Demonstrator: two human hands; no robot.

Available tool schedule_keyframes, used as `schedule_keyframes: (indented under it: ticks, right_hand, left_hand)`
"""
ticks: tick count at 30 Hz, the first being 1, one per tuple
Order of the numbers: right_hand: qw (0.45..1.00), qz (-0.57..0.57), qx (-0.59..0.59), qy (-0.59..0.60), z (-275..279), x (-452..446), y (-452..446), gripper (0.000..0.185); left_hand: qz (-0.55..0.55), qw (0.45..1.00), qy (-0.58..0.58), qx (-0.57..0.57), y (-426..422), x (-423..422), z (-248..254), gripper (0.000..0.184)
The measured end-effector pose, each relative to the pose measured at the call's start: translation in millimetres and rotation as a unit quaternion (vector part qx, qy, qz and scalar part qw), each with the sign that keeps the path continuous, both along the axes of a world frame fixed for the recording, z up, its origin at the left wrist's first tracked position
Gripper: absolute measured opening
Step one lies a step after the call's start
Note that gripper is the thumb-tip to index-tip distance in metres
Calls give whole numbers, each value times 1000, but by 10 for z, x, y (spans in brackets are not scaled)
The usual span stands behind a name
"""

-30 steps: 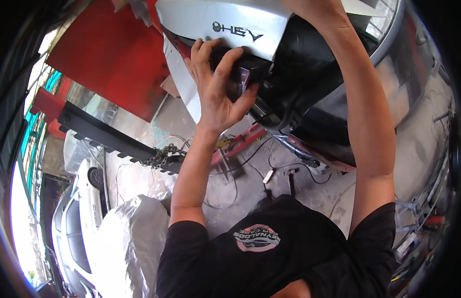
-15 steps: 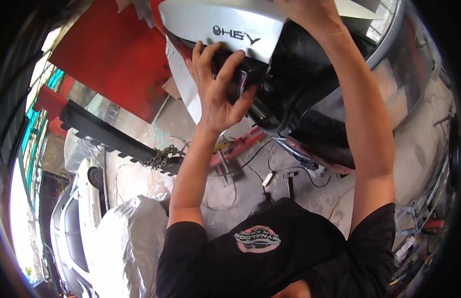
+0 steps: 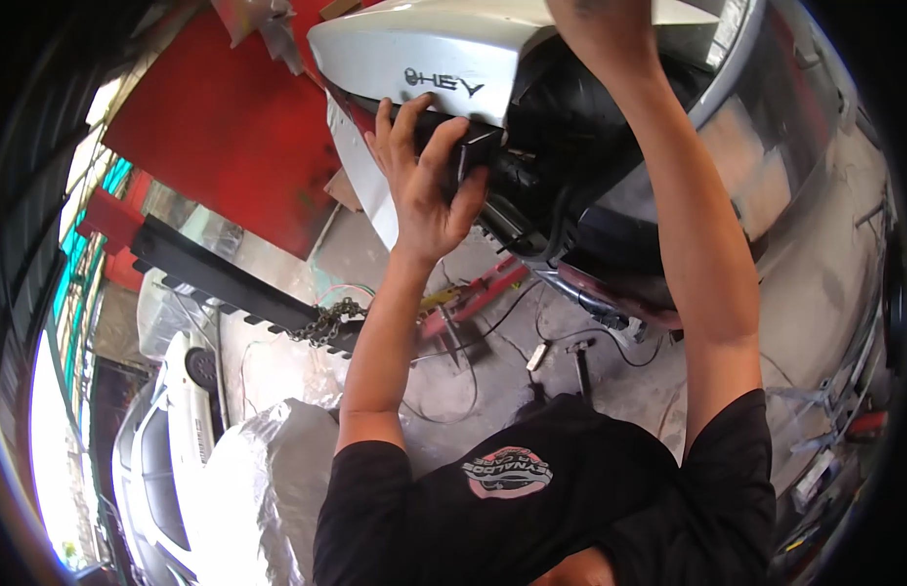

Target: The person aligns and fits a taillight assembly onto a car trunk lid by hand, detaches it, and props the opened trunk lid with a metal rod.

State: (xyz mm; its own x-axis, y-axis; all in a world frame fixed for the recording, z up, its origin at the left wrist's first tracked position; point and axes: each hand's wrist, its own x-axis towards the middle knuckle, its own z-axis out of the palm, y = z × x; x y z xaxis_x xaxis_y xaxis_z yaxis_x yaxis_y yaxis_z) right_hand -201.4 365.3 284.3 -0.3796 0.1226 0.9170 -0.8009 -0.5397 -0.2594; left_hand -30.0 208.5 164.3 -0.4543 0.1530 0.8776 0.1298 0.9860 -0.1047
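A silver car trunk lid (image 3: 414,49) with dark letters (image 3: 443,82) on it is raised at the top of the view. My left hand (image 3: 424,190) wraps round a dark, glossy tail-light-like part (image 3: 480,146) along the lid's lower edge, thumb below and fingers curled over the top. My right hand (image 3: 610,34) reaches up beside the lid over the open trunk (image 3: 580,117); its fingers lie beyond the top edge, so what it touches is hidden.
The car's rear bumper area (image 3: 610,303) lies below the trunk. A hammer (image 3: 582,366) and a small block (image 3: 538,355) are on the floor. A black beam (image 3: 219,273) with a chain (image 3: 331,322) stands left, near a red panel (image 3: 219,127) and a silver-covered object (image 3: 268,479).
The lid sits slightly lower and further left in view. My right hand and forearm have shifted left, while my left hand stays on the dark part.
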Motion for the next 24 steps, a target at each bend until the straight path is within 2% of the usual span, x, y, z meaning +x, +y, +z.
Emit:
schedule_keyframes:
  ticks: [2,4,6,8,10,11,12,14,16,18,20,22,24]
  right_hand:
    - [999,42,17,-24,-200,189,402,18]
    - [986,85,38,-137,-672,269,407,21]
    - [937,259,52,-228,-1037,457,363,19]
    - [888,335,92,-301,-1415,546,157,19]
    - [878,346,81,-320,-1671,654,-77,18]
    - [855,381,67,-344,-1754,698,-167,18]
    - [849,389,56,-354,-1816,718,-248,18]
    - [832,400,23,-383,-1903,722,-400,19]
    - [813,416,-2,-407,-1926,676,-459,19]
    - [788,445,33,-425,-1898,612,-443,17]
    - [768,478,13,-426,-1928,568,-528,17]
    - [754,532,21,-385,-1925,498,-565,16]
    - [753,545,22,-367,-1919,478,-589,15]
  left_hand:
    - [-6,1000,-6,-7,6,17,-14,52]
    - [-14,1000,6,-6,-2,-21,-8,52]
    - [-15,1000,-2,-7,-16,-32,-23,53]
    - [-18,1000,-9,-9,-43,-57,-46,53]
    - [-15,999,-35,-19,-28,-63,-64,54]
    - [-25,999,-27,10,-19,-75,-83,54]
    - [-32,999,-19,38,-18,-78,-87,54]
    - [-9,999,-39,-6,-38,-100,-67,56]
    - [-59,996,-2,67,-58,-137,-134,57]
    - [-49,997,-29,56,-98,-130,-123,58]
    - [-46,996,-32,64,-101,-119,-117,59]
    - [-7,998,-39,42,-74,-83,-77,61]
    - [33,996,-33,71,-34,-48,-100,61]
